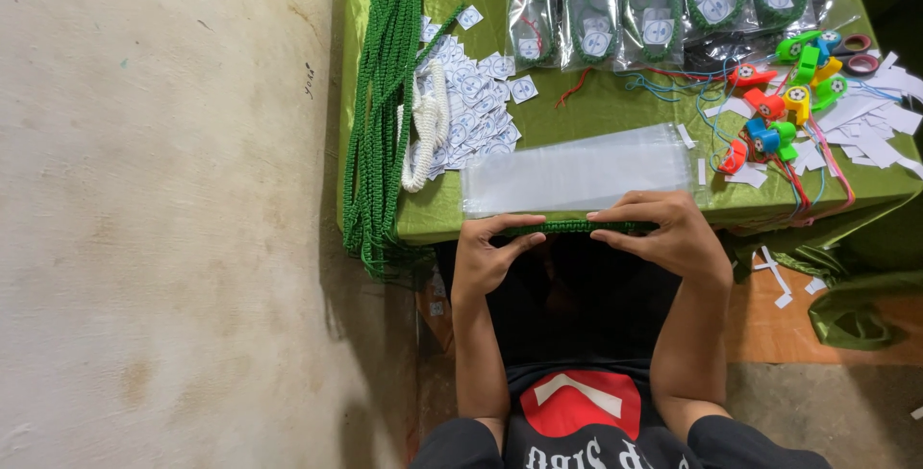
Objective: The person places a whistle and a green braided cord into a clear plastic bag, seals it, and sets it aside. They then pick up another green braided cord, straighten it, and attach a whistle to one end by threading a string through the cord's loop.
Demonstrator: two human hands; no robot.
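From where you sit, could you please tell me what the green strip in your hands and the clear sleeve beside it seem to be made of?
The green braided strip looks like woven cord or yarn: knotted texture, matte. The clear flat sleeve looks like thin plastic film: see-through, glossy, faintly creased.

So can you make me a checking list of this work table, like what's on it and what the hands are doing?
Surface: low table under a green cloth, standing against a pale wall.
Job's things: green braided cord held level at the table's near edge; clear plastic sleeves just behind it.
Clutter: bundle of green cords, white cord, small paper tags, packed bags, colourful whistles, paper scraps.
Grippers: left hand and right hand each pinch one end of the cord.
Cables: nothing seen.
Surroundings: green fabric on the floor.
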